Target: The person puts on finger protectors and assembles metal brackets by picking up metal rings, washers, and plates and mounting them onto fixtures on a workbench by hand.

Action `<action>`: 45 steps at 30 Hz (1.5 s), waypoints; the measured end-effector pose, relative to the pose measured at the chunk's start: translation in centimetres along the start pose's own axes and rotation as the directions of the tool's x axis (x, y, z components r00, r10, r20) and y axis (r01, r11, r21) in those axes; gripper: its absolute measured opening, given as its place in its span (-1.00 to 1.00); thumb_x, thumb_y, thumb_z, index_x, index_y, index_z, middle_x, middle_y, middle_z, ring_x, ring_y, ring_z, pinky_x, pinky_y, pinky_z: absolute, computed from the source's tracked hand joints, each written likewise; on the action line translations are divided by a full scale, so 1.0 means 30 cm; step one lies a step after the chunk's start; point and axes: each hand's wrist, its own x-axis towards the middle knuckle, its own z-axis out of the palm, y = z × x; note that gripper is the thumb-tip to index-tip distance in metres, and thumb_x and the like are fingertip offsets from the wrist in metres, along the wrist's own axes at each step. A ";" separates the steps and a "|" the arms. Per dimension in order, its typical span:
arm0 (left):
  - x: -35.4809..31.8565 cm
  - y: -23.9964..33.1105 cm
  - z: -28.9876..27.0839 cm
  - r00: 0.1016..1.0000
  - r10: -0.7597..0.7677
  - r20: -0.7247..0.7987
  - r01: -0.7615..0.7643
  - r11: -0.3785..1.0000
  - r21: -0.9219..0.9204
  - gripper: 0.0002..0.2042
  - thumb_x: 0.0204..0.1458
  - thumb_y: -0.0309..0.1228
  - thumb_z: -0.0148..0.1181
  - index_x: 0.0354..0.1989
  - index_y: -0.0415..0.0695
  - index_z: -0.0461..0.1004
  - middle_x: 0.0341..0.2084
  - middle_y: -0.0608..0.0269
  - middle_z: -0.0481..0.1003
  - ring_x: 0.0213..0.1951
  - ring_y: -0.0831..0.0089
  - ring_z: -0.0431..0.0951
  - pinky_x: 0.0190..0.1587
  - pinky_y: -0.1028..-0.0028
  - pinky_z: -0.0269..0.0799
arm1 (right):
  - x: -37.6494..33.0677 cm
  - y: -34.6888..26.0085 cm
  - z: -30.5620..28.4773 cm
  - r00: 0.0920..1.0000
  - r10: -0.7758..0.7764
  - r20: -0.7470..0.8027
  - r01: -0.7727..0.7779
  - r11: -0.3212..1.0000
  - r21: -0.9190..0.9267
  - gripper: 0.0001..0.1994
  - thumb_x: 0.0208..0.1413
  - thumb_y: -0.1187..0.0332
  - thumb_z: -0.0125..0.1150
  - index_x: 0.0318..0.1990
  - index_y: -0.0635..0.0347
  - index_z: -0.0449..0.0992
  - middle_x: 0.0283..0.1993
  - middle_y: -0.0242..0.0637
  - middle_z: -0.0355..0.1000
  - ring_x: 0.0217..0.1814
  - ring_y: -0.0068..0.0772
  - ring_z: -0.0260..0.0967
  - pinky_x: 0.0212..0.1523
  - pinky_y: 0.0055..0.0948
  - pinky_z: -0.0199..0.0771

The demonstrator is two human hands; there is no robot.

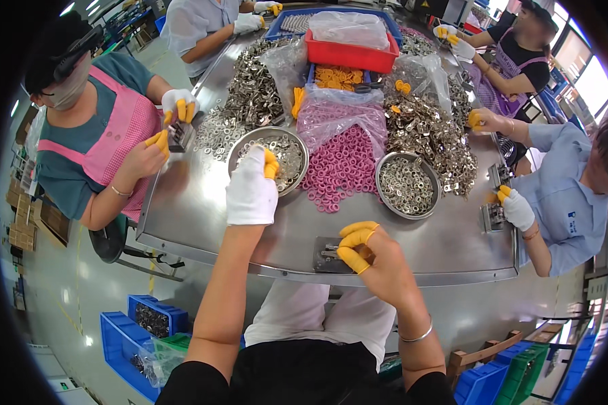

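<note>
My left hand (252, 192), in a white glove with yellow fingertips, reaches over a round steel bowl (307, 160) of small silvery rings. Its fingers are curled in; whatever they hold is hidden. My right hand (380, 260) wears yellow finger covers and no glove. Thumb and forefinger come together at a small dark metal fixture (321, 258) near the table's front edge, and the tiny piece between them cannot be made out. Pink rings (334, 172) lie heaped beyond my hands, partly inside a clear plastic bag (344, 111). Right of them stands a second steel bowl (416, 217) of rings.
Metal clip-like parts (253, 88) and more metal pieces (429, 138) lie heaped on the steel table (196, 202). A red bin (351, 55) stands at the back. Co-workers sit at left and right, hands at metal fixtures. Blue crates (118, 351) stand on the floor.
</note>
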 end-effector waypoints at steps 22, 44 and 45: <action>-0.296 0.200 -0.079 0.875 0.156 0.459 0.111 0.856 -0.504 -0.77 -0.06 -0.61 0.20 -0.18 -0.20 0.53 -0.15 0.26 0.54 -0.36 0.37 0.56 -0.25 0.46 0.47 | 0.024 0.010 -0.039 0.997 -0.033 -0.063 0.016 0.969 -0.248 -0.83 -0.05 0.53 0.26 -0.24 0.22 0.55 -0.21 -0.25 0.47 -0.34 -0.26 0.36 -0.32 -0.38 0.43; -0.326 0.116 -0.026 0.873 -0.008 0.487 0.447 0.410 -0.795 -0.73 -0.04 -0.72 0.09 -0.14 -0.23 0.50 0.01 0.19 0.48 -0.16 0.45 0.48 -0.16 0.52 0.41 | -0.030 -0.056 0.005 0.979 -0.196 0.053 0.192 0.806 -0.560 -0.84 0.00 0.48 0.26 -0.22 0.17 0.58 -0.24 -0.29 0.55 -0.26 -0.26 0.43 -0.22 -0.38 0.44; -0.328 0.123 -0.033 0.863 -0.028 0.505 0.471 0.409 -0.782 -0.74 -0.03 -0.72 0.08 -0.14 -0.23 0.50 0.04 0.17 0.45 -0.10 0.43 0.46 -0.08 0.51 0.38 | -0.027 -0.061 0.006 0.979 -0.196 0.061 0.195 0.799 -0.569 -0.85 0.01 0.47 0.25 -0.22 0.18 0.58 -0.24 -0.28 0.55 -0.27 -0.25 0.43 -0.22 -0.37 0.44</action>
